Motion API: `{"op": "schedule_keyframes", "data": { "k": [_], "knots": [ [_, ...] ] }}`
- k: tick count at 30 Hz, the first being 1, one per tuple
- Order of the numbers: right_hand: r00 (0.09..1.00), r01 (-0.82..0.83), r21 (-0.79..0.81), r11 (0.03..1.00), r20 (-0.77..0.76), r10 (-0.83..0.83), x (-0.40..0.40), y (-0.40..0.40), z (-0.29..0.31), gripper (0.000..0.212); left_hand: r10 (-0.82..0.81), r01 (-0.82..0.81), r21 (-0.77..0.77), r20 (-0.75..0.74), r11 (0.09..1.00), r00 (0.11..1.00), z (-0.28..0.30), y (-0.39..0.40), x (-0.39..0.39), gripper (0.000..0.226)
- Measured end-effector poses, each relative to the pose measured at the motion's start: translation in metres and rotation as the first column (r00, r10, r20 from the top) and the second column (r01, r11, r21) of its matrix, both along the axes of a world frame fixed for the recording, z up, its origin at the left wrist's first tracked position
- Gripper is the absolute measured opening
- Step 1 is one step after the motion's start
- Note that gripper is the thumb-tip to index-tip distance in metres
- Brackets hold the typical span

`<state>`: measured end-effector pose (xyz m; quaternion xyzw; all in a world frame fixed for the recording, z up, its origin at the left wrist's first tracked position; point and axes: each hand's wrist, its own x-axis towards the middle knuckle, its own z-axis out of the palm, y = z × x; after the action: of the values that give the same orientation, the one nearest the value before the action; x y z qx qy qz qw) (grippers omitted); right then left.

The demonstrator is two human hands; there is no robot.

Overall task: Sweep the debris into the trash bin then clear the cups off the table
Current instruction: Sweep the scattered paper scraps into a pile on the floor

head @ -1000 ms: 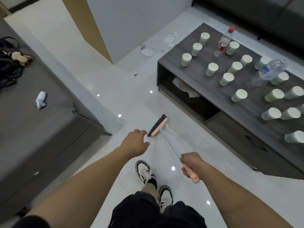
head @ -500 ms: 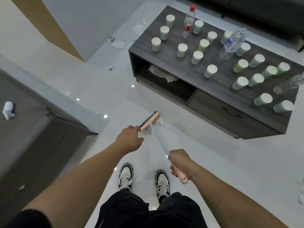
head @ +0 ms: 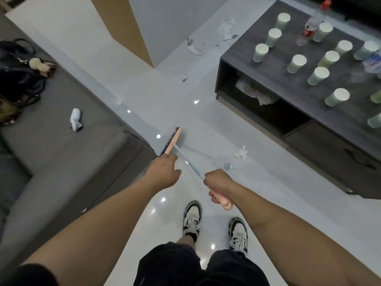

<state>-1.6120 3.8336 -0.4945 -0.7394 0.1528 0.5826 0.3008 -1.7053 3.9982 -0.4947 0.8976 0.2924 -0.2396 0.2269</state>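
Note:
My right hand (head: 219, 183) grips the pink end of a broom's handle. The broom head (head: 171, 141), pink with dark bristles, rests on the white floor by the sofa corner. My left hand (head: 165, 171) hovers beside the shaft with loosely curled fingers and holds nothing. Crumpled paper debris (head: 241, 152) and a small scrap (head: 228, 166) lie to the right of the broom. More debris (head: 226, 29) lies at the far end by the wall. Several paper cups (head: 299, 63) stand on the dark coffee table (head: 276, 83). No trash bin is in view.
A grey sofa (head: 61, 145) on the left carries a black bag (head: 18, 73) and a white object (head: 75, 119). A red-capped bottle (head: 313, 21) stands among the cups and a clear bottle lies at the right edge. The table's open shelf holds crumpled material (head: 255, 90). My shoes (head: 192, 218) are below.
The broom head has swung left to the sofa corner, leaving the paper debris on its right. The view has turned left, bringing the sofa and bag back in.

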Motion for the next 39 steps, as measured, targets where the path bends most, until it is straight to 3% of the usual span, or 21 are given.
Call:
{"op": "schedule_keyframes", "data": {
  "k": [4, 8, 14, 24, 31, 36, 39],
  "knots": [
    [0.998, -0.066, -0.033, 0.997, -0.01, 0.066, -0.009, 0.034, -0.026, 0.025, -0.001, 0.001, -0.01, -0.037, 1.0, 0.999, -0.013, 0.026, -0.029, 0.053],
    [0.999, -0.031, -0.123, 0.992, -0.04, 0.026, -0.007, 0.03, -0.042, 0.032, 0.001, -0.005, -0.044, -0.091, 0.999, 0.996, -0.025, 0.034, -0.045, 0.054],
    [0.996, 0.078, -0.055, 0.995, 0.048, -0.076, 0.002, -0.046, -0.037, 0.027, -0.056, 0.052, -0.068, -0.062, 0.996, 0.997, -0.026, 0.007, -0.032, 0.054],
    [0.955, 0.294, -0.159, 0.943, 0.086, -0.283, -0.02, -0.195, -0.017, 0.028, -0.28, 0.28, -0.13, 0.02, 0.951, 0.96, -0.012, -0.112, 0.02, 0.053],
    [0.92, 0.377, -0.08, 0.923, 0.146, -0.364, -0.03, -0.237, 0.007, 0.031, -0.408, 0.41, -0.123, 0.043, 0.904, 0.912, 0.003, -0.176, 0.044, 0.055],
    [0.914, 0.316, -0.054, 0.947, 0.286, -0.288, -0.013, -0.254, 0.028, 0.034, -0.432, 0.436, -0.076, 0.063, 0.897, 0.9, 0.014, -0.183, 0.06, 0.055],
    [0.906, 0.119, -0.174, 0.978, 0.422, -0.035, 0.005, -0.257, 0.037, 0.022, -0.423, 0.427, -0.057, 0.067, 0.903, 0.904, 0.018, -0.178, 0.064, 0.054]
  ]
}}
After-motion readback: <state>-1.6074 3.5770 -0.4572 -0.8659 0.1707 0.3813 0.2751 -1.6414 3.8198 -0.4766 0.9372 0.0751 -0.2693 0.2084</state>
